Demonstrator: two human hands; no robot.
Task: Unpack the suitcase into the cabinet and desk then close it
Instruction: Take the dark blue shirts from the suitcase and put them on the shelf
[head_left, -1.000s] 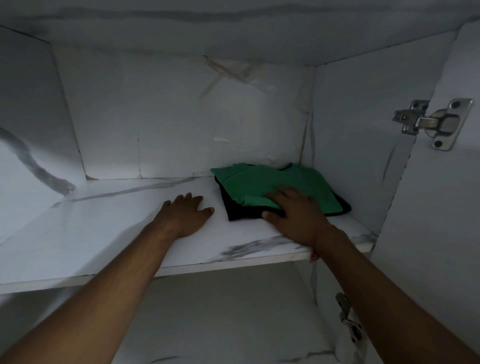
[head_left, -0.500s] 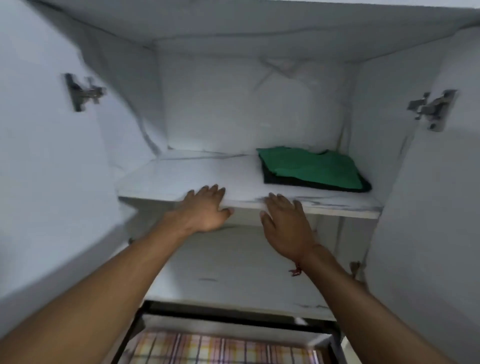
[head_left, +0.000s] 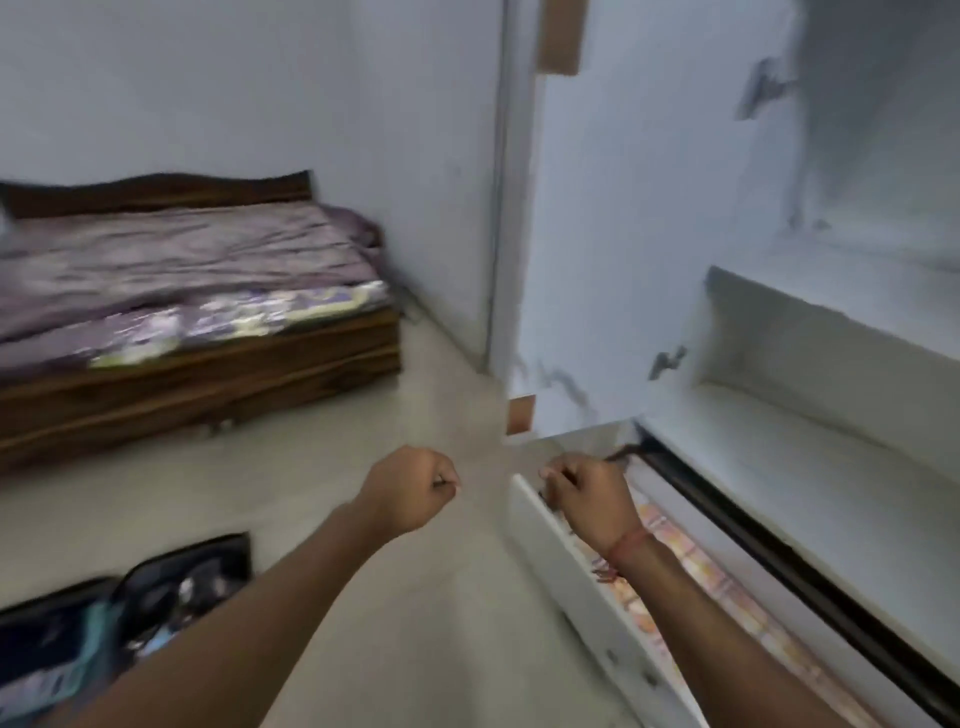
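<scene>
The black suitcase (head_left: 171, 587) lies open on the floor at the lower left, with blurred items inside. The white marble-patterned cabinet (head_left: 841, 332) stands at the right, its left door (head_left: 613, 249) swung open. Below it a white drawer (head_left: 566, 566) is pulled out, with a plaid cloth (head_left: 675, 545) inside. My left hand (head_left: 410, 488) is a closed fist in the air above the floor, holding nothing. My right hand (head_left: 587, 499) hovers over the drawer's front edge with curled fingers and nothing visible in them. The green clothes on the shelf are out of view.
A low wooden bed (head_left: 197, 374) with purple bedding (head_left: 171, 260) stands against the wall at the left. Pale floor (head_left: 395, 613) stretches between the bed, the suitcase and the drawer. The whole view is motion-blurred.
Both hands have left the cabinet shelf and dropped, fingers curling in. The view has swung left and down, bringing the bed, floor and suitcase into sight.
</scene>
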